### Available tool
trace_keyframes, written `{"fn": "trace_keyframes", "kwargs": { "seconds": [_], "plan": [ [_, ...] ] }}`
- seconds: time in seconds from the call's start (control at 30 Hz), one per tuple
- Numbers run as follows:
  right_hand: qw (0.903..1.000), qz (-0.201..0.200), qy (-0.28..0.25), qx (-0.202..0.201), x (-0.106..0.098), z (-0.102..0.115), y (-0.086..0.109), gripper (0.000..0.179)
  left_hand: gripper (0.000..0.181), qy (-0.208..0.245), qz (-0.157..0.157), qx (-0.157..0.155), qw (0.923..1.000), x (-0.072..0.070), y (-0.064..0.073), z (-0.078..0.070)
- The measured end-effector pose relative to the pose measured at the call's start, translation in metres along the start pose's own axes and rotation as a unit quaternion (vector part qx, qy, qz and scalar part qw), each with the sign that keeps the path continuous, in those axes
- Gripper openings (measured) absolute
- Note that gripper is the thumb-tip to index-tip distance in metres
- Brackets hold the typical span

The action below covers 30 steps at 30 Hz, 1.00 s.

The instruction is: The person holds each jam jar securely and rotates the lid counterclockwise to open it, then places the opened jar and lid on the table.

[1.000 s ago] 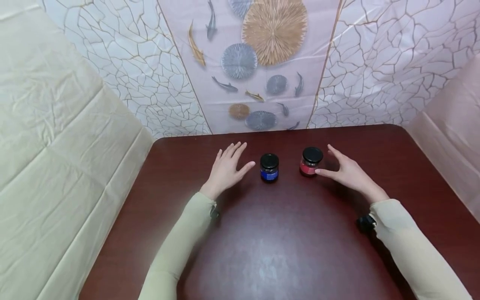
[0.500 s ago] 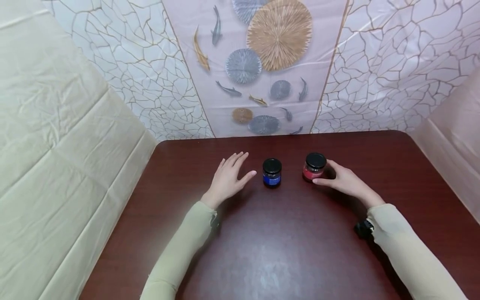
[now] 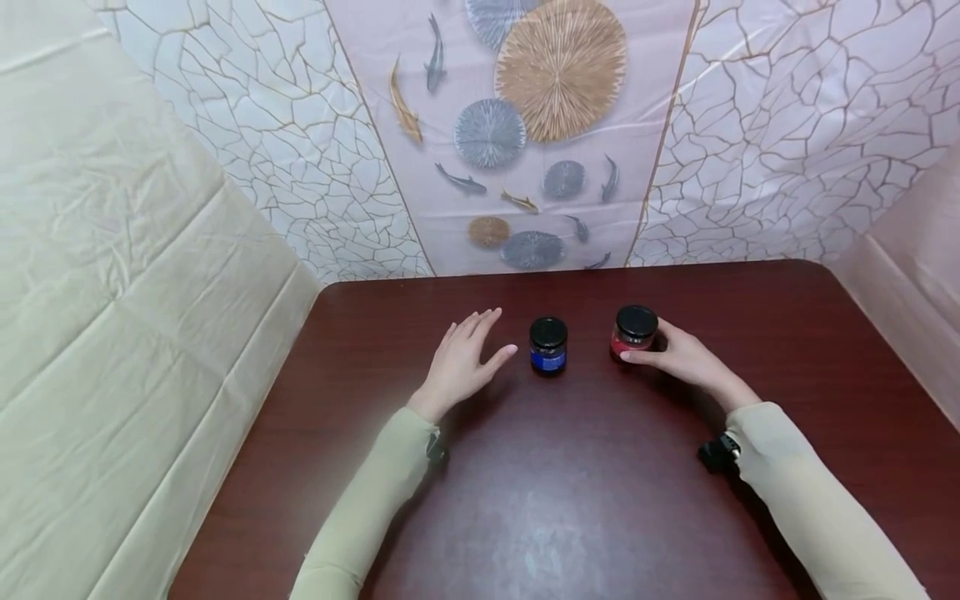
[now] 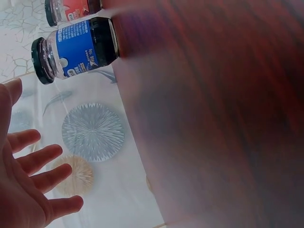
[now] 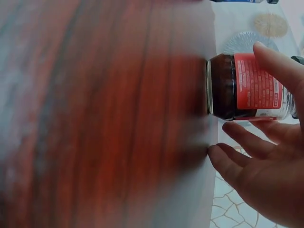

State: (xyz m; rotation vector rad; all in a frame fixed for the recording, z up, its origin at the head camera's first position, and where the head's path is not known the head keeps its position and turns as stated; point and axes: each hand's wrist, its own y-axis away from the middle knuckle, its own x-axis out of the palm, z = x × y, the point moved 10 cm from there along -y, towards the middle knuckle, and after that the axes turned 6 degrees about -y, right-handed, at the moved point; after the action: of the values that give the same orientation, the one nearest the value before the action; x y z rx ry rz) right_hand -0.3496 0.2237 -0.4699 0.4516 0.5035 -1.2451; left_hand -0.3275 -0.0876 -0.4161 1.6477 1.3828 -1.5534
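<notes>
A glass jar with a red label (image 3: pixel 634 322) and a black lid stands upright on the dark wood table. My right hand (image 3: pixel 690 360) grips it from the right, thumb across the front and fingers around the far side. In the right wrist view, the thumb lies over the label and the jar's base (image 5: pixel 221 88) is at table level. To its left stands a similar jar with a blue label (image 3: pixel 548 346). My left hand (image 3: pixel 459 365) is just left of that one, fingers spread and holding nothing. In the left wrist view a gap separates the fingers from the blue-labelled jar (image 4: pixel 76 47).
The reddish-brown table (image 3: pixel 540 483) ends behind the jars at a patterned cloth backdrop (image 3: pixel 491 133). Pale cloth (image 3: pixel 112 333) hangs along the left side, and a pinkish one (image 3: pixel 911 275) along the right. Each wrist wears a small black device (image 3: pixel 718 454).
My right hand has closed in on the red-labelled jar, its thumb moving across the front and its fingers coming around it. The left hand has barely moved. The head view has shifted slightly.
</notes>
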Motion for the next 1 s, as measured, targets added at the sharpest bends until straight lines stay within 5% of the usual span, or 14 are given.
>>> {"fn": "trace_keyframes", "kwargs": {
  "seconds": [0.73, 1.0],
  "plan": [
    [0.9996, -0.021, -0.018, 0.01, 0.0002, 0.0064, -0.0031, 0.077, 0.068, 0.004, -0.005, 0.011, 0.9999, 0.0025, 0.0071, -0.0036],
    [0.9979, -0.057, -0.025, 0.014, -0.0064, 0.0097, -0.0046, 0.074, 0.067, 0.003, 0.001, 0.013, 0.9999, 0.0035, 0.0081, -0.004]
  ]
}}
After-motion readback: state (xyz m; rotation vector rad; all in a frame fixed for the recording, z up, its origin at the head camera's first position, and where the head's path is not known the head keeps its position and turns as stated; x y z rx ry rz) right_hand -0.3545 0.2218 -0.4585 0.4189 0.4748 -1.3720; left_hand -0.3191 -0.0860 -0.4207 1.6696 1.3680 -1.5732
